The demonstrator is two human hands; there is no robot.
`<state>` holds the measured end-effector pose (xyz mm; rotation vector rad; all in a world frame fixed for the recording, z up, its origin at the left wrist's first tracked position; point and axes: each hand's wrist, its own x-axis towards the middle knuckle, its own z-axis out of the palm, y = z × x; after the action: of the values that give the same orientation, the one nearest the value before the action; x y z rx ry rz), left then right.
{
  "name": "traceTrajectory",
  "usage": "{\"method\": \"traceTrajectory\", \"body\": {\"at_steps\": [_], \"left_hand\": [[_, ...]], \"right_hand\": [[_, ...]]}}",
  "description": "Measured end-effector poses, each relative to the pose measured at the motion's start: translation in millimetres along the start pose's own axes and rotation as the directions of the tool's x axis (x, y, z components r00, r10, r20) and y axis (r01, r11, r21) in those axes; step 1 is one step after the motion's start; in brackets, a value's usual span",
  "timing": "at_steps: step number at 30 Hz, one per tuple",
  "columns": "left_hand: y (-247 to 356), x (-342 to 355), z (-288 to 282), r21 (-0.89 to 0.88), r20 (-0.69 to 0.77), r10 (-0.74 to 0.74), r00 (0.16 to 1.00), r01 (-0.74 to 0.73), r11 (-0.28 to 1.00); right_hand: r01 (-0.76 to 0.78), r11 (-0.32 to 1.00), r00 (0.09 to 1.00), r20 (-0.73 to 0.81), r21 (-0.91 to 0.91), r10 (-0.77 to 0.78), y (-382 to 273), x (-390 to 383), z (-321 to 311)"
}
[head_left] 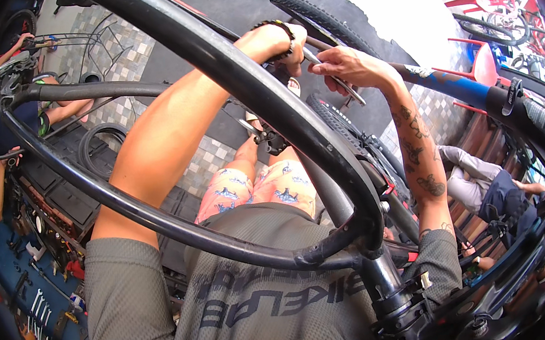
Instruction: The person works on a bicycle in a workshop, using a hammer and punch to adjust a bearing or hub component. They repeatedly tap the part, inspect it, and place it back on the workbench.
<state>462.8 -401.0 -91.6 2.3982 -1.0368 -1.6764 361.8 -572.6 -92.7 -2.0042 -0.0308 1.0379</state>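
Observation:
A black bicycle frame [265, 98] curves close in front of me, its tubes crossing over my left arm. My left hand [293, 51], a dark beaded bracelet at its wrist, is closed beyond the upper tube. What it grips is hidden. Just right of it, my right hand [345, 69] is closed on a slim silver metal tool [352, 93], whose end sticks out below the fingers. The tool's other end reaches toward my left hand; its exact kind is unclear. A dark tube with a blue section [470, 88] extends right from behind my right wrist.
A clamp [400, 309] surrounds a tube at the lower right. A knobby tyre [320, 19] stands beyond my hands. Wrenches [37, 301] hang on a blue tool board at left. Another person's hand [23, 40] shows upper left; someone in grey trousers [469, 176] sits at right.

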Motion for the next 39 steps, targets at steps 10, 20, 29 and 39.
{"method": "traceTrajectory", "body": {"at_steps": [10,20,29,39], "left_hand": [[-8,8,2,0.016,-0.063,-0.022,0.998,0.023,1.0],[-8,7,6,-0.012,-0.248,-0.023,0.968,0.021,1.0],[-5,-1,-2,0.006,-0.176,-0.011,0.984,0.012,1.0],[-3,-2,-3,0.02,-0.019,0.029,0.999,-0.029,0.999]], "right_hand": [[-0.017,1.0,1.0,0.0,-0.001,0.017,-5,-1,-1],[0.02,0.999,1.0,0.002,0.051,-0.02,1,0,-1],[-0.005,0.998,1.0,0.005,0.061,0.005,0,0,-1],[-0.022,0.997,1.0,0.003,0.068,0.022,0,-1,-1]]}}
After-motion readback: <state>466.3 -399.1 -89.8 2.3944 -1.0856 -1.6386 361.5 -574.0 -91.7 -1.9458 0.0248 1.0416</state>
